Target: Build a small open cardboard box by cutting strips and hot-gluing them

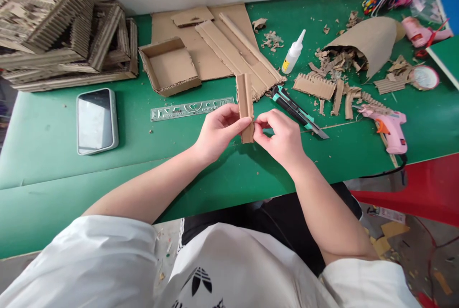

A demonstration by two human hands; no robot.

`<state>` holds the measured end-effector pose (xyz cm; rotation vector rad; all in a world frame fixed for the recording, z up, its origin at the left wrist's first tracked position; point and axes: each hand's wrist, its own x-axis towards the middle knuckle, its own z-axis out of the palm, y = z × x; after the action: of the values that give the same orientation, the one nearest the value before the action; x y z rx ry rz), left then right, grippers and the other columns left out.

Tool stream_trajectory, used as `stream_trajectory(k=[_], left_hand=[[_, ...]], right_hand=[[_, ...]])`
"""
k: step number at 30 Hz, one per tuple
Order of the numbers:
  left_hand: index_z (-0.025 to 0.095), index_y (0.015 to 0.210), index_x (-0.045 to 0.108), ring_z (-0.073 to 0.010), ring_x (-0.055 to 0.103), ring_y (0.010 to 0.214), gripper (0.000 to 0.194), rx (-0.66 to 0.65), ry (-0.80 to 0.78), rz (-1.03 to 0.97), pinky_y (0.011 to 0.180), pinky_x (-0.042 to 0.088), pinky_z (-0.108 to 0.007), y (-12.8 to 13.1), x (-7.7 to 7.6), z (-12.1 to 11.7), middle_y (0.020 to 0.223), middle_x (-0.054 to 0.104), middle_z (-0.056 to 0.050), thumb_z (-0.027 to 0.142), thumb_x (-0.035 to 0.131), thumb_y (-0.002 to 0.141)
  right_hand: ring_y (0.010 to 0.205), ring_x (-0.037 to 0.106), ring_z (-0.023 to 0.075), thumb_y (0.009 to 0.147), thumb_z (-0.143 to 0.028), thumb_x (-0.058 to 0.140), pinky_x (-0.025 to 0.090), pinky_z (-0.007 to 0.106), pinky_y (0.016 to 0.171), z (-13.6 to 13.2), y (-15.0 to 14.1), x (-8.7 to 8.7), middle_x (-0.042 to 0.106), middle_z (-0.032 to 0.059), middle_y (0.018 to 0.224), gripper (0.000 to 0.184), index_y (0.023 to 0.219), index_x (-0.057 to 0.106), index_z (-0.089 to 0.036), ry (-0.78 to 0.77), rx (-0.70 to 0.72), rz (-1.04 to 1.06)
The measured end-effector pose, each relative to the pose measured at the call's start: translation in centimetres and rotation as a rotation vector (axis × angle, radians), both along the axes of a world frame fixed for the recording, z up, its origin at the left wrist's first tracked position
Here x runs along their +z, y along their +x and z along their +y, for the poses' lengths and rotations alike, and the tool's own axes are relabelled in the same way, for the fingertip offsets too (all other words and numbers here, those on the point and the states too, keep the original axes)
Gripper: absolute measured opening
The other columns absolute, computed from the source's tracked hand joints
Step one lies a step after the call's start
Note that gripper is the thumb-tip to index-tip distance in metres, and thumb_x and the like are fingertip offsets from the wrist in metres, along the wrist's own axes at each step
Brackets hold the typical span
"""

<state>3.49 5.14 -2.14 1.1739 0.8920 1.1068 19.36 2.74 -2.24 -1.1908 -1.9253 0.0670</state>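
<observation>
A narrow cardboard strip with a lengthwise crease stands nearly upright in front of me. My left hand grips it near its lower part, thumb across the front face. At the strip's right edge, the fingertips of my right hand are pinched together against the ragged border; whether a shred is between them is too small to tell. Behind my left hand lies a clear stencil ruler. A green and black utility knife, blade out, rests just beyond my right hand.
An open cardboard box and cardboard sheets lie behind. A glue bottle stands upright. At right are cardboard scraps, a pink glue gun and a tape roll. At left are a phone and stacked corrugated pieces.
</observation>
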Motion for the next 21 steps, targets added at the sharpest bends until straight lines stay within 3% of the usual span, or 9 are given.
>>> stream_trajectory(k=[5,7,11,13,15,18,21], left_hand=[[0.018,0.087,0.06,-0.014,0.066,0.074,0.027,0.082,0.074,0.098,0.065,0.053,-0.025,-0.2,0.3,0.2,0.08,0.068,-0.001,0.04,0.071,0.076],[0.018,0.093,0.061,-0.0136,0.065,0.072,0.022,0.101,0.161,0.232,0.064,0.051,-0.024,-0.4,0.5,0.2,0.079,0.068,0.0,0.035,0.065,0.08],[0.017,0.095,0.065,-0.0105,0.056,0.064,0.016,0.141,0.429,0.593,0.06,0.044,-0.022,-0.7,0.9,0.1,0.07,0.062,0.002,0.024,0.056,0.083],[0.017,0.097,0.067,-0.0102,0.054,0.065,0.017,0.145,0.55,0.684,0.062,0.044,-0.022,-0.8,0.8,0.0,0.072,0.062,0.001,0.021,0.055,0.085],[0.018,0.102,0.068,-0.0097,0.054,0.066,0.021,0.124,0.637,0.721,0.063,0.045,-0.022,-0.9,0.7,-0.1,0.076,0.062,0.0,0.019,0.055,0.087],[0.019,0.111,0.067,-0.0098,0.056,0.071,0.026,0.091,0.729,0.74,0.065,0.047,-0.022,-1.1,0.2,-0.1,0.085,0.062,-0.002,0.017,0.052,0.09],[0.02,0.117,0.065,-0.0122,0.059,0.081,0.028,0.111,0.806,0.765,0.07,0.05,-0.024,-1.2,-0.1,0.0,0.093,0.062,-0.005,0.021,0.053,0.091]], right_hand=[[0.063,0.059,0.0134,0.08,-0.014,0.049,0.04,0.025,0.052,-0.1,0.2,-0.2,0.062,0.0006,0.068,0.011,0.072,0.054,-0.02,-0.121,0.038,-0.227],[0.064,0.059,0.0138,0.083,-0.016,0.049,0.04,0.026,0.051,0.0,0.2,-0.2,0.063,0.0013,0.069,0.012,0.073,0.056,-0.02,-0.173,0.021,-0.217],[0.069,0.061,0.013,0.092,-0.028,0.046,0.049,0.026,0.06,0.2,0.3,0.1,0.064,0.0026,0.077,0.016,0.083,0.058,-0.02,-0.229,-0.043,0.169],[0.072,0.062,0.0126,0.092,-0.033,0.048,0.053,0.026,0.063,0.2,0.5,0.3,0.064,0.0027,0.085,0.016,0.099,0.057,-0.023,-0.239,-0.087,0.423],[0.072,0.062,0.0128,0.089,-0.037,0.054,0.055,0.026,0.062,0.2,0.6,0.5,0.063,0.0033,0.094,0.027,0.113,0.054,-0.026,-0.26,-0.092,0.586],[0.075,0.063,0.0138,0.082,-0.039,0.064,0.057,0.028,0.061,0.2,0.7,0.5,0.062,0.0044,0.109,0.04,0.12,0.054,-0.03,-0.346,0.007,0.655],[0.083,0.064,0.0155,0.08,-0.037,0.067,0.059,0.029,0.063,0.3,0.8,0.4,0.063,0.0029,0.115,0.032,0.111,0.061,-0.029,-0.418,0.078,0.686]])
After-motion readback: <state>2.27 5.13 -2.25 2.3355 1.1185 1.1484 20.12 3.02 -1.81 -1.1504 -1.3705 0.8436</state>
